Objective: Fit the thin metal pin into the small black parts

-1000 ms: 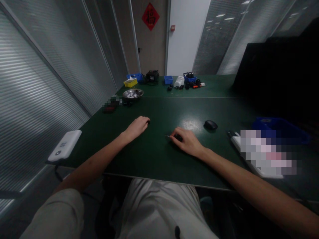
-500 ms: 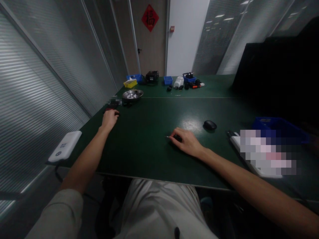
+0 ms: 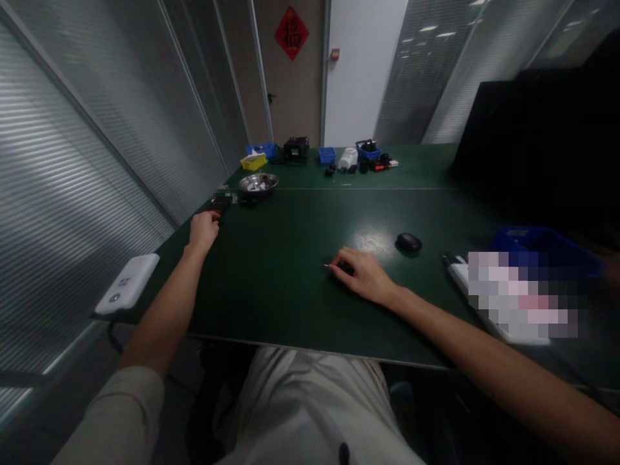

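Note:
My right hand (image 3: 361, 274) rests on the green table, closed around a black-handled tool (image 3: 345, 266). Its thin metal tip points left; it looks like a small screwdriver, though the fingers cover much of it. At the table's left side, my left hand (image 3: 203, 231) has its fingers curled together. Something dark shows at its fingertips, too small to name. Just beyond them lies a black and red object (image 3: 220, 205), partly blurred out. A shiny metal bowl (image 3: 259, 185) with small pieces inside stands farther back, and a black computer mouse (image 3: 409, 243) lies right of my right hand.
A white flat device (image 3: 126, 284) sits at the left table edge. Blue bins (image 3: 327, 155), a yellow tray (image 3: 254, 163) and a black box with cables (image 3: 295, 150) line the far end. At right are a blue bin (image 3: 547, 248) and a dark monitor (image 3: 523, 135).
My left hand has drawn back slightly to the left, away from the bowl, uncovering more of the black and red object. My right hand holds its place with the tool.

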A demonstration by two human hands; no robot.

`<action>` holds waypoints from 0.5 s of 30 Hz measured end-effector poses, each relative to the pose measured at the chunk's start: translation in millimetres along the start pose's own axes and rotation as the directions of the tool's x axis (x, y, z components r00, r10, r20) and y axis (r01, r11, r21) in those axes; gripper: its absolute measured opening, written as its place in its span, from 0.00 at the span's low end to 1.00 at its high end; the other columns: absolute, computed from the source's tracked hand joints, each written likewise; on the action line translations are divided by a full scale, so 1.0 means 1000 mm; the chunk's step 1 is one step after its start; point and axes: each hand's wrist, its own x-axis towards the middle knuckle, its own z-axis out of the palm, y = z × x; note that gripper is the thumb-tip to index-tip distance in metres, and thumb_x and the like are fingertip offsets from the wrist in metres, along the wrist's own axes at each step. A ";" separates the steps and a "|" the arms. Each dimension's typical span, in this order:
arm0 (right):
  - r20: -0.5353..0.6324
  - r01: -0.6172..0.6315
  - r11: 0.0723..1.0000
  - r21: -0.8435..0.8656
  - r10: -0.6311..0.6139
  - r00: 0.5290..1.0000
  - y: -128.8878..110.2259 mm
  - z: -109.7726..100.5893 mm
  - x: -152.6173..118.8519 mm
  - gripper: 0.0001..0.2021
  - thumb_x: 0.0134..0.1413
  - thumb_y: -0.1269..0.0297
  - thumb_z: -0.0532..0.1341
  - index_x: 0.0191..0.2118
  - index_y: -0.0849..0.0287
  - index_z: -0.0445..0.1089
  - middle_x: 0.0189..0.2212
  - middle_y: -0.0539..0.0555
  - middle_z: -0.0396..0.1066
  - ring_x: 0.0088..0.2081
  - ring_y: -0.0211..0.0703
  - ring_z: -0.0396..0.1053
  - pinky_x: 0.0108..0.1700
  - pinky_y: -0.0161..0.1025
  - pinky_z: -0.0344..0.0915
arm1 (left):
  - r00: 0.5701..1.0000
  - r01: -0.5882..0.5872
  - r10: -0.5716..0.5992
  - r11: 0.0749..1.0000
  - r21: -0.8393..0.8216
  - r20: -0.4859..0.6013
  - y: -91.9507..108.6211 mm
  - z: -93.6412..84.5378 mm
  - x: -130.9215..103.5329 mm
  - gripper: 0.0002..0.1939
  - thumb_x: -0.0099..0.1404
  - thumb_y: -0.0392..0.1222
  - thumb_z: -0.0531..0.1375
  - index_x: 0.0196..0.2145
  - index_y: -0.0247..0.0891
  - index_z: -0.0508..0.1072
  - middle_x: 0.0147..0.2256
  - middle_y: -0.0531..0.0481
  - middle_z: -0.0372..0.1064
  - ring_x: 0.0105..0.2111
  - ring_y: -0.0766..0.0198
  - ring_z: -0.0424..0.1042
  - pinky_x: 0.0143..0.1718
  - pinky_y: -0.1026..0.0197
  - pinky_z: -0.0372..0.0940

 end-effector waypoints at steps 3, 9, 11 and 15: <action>-0.003 0.001 1.000 -0.004 -0.001 1.000 0.000 0.000 0.000 0.06 0.70 0.61 0.60 0.41 0.56 0.72 0.38 0.53 0.73 0.34 0.41 0.70 0.35 0.37 0.61 | 1.000 -0.005 0.005 1.000 0.008 -0.024 -0.003 0.000 0.000 0.16 0.69 0.34 0.58 0.50 0.35 0.81 0.50 0.38 0.75 0.51 0.48 0.73 0.60 0.48 0.64; -0.003 -0.004 1.000 0.002 0.004 1.000 0.001 0.001 0.000 0.06 0.69 0.61 0.60 0.41 0.55 0.72 0.37 0.52 0.73 0.33 0.41 0.69 0.34 0.37 0.61 | 0.999 -0.048 0.048 0.999 0.001 -0.014 -0.006 -0.001 -0.001 0.15 0.68 0.33 0.57 0.47 0.36 0.82 0.50 0.39 0.76 0.50 0.49 0.74 0.58 0.50 0.66; -0.001 0.001 1.000 0.003 -0.001 1.000 0.002 0.001 0.000 0.06 0.69 0.61 0.60 0.41 0.55 0.72 0.37 0.52 0.73 0.34 0.41 0.70 0.35 0.37 0.61 | 0.997 -0.068 0.068 0.998 -0.003 -0.026 -0.005 -0.003 -0.002 0.16 0.67 0.33 0.57 0.46 0.37 0.83 0.51 0.40 0.75 0.51 0.48 0.73 0.59 0.50 0.66; -0.001 0.007 1.000 -0.002 -0.007 1.000 0.002 0.002 0.000 0.06 0.70 0.61 0.60 0.41 0.55 0.71 0.38 0.52 0.73 0.34 0.41 0.70 0.36 0.38 0.61 | 0.998 -0.059 0.058 0.998 -0.035 -0.037 -0.002 -0.006 -0.004 0.17 0.65 0.31 0.57 0.46 0.37 0.82 0.50 0.41 0.75 0.52 0.48 0.73 0.60 0.50 0.65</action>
